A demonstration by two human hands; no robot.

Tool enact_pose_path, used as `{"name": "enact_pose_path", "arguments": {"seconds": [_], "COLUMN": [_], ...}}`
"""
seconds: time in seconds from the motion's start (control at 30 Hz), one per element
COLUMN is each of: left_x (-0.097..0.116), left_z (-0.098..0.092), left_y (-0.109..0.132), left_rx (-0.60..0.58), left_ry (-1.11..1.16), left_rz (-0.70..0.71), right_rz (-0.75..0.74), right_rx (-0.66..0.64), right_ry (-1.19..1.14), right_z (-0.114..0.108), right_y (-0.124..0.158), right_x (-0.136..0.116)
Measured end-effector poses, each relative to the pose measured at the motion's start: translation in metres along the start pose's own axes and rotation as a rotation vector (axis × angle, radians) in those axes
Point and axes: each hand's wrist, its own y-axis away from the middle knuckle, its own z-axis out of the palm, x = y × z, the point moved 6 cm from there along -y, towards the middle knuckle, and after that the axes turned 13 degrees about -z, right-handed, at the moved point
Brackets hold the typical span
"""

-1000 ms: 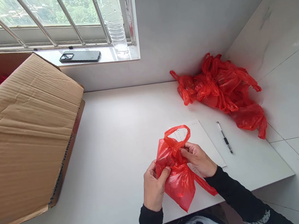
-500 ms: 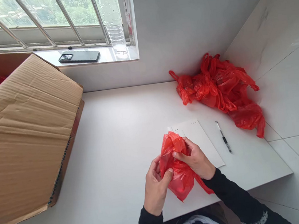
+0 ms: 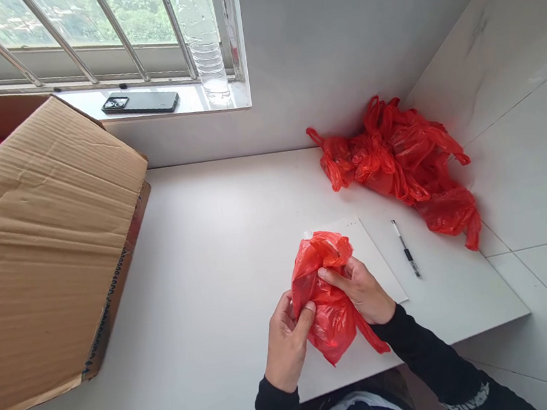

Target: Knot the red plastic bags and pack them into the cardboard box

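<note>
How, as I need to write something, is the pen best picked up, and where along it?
I'd probably pinch the pen at its dark section, from above, thumb and finger on its long sides: it lies slim and flat on the white table, both long sides exposed, with the paper to its left.

The left hand is pinched, its thumb laid over curled fingers. The right hand pinches too, its thumb slanting toward the left fingers, the two thumb tips apart. Both wrists sit nearer the body than the fingers, and the forearms spread wide behind them.
</note>
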Motion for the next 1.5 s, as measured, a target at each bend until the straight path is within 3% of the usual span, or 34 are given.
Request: {"name": "enact_pose_path", "arguments": {"seconds": [0.17, 0.43, 0.67, 0.87, 1.17, 1.5], "left_x": [-0.003, 0.007, -0.004, -0.01, -0.013, -0.006], "left_z": [0.003, -0.01, -0.001, -0.014, -0.015, -0.017], "left_y": [-0.001, -0.003, -0.002, -0.01, -0.012, -0.016], "left_rx": [-0.07, 0.09, 0.033, 0.039, 0.095, 0.157], "left_ry": [0.046, 0.281, 0.278, 0.284, 0.318, 0.381], "left_rz": [-0.033, -0.04, -0.024, -0.026, -0.037, -0.005], "right_rz": [-0.007, 0.109, 0.039, 0.071, 0.059, 0.072], "right_rx": [-0.059, -0.335, -0.226, -0.352, -0.276, -0.316], "right_ry": [0.029, 0.102, 0.093, 0.12, 0.141, 0.19], "right_z": [0.0, 0.0, 0.0, 0.003, 0.002, -0.001], "right_y": [0.002, 0.016, 0.011, 0.017, 0.015, 0.018], "right_x": [-0.005, 0.003, 0.005, 0.004, 0.011, 0.011]}}
